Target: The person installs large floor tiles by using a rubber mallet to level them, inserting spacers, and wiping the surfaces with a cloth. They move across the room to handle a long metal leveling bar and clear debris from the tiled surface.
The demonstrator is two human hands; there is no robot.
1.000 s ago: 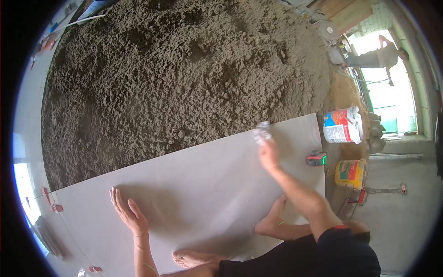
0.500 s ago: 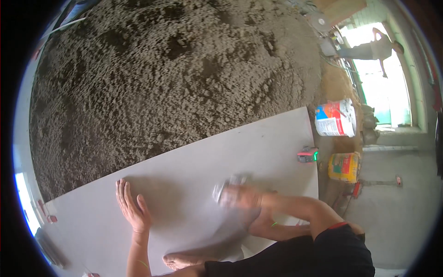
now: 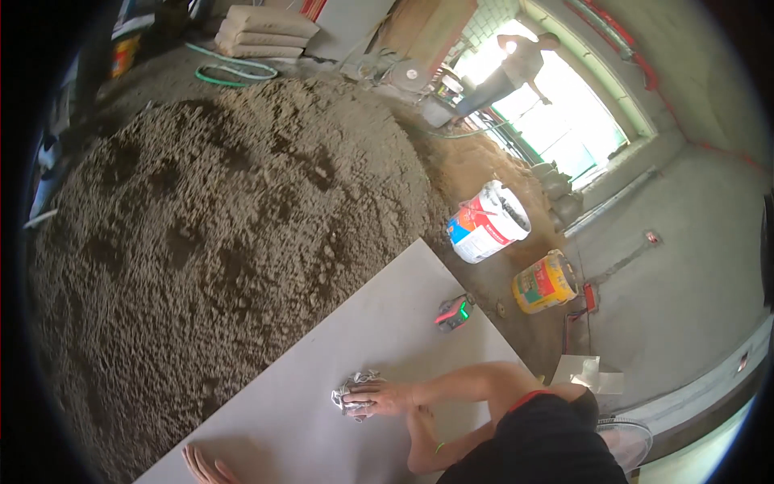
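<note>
Under my right hand is a crumpled grey-white rag, pressed onto a large smooth grey tile. The fingers curl over the rag. My left hand rests on the same tile near its lower-left edge, fingers apart and holding nothing; the lower frame edge cuts off the rest of it. A small red-and-black device with a glowing green light sits toward the tile's far right corner. My bare lower leg shows beside my right forearm, partly hidden.
Rough, damp mortar spreads beyond the tile's left edge. A white bucket and a yellow bucket stand past its right corner. Stacked sacks and a green hose lie farther back. Another person stands by the bright opening.
My view has turned and lifted, bringing in more of the room. My right hand, smeared by motion before, now looks sharp on the rag. My left hand has slipped toward the lower frame edge.
</note>
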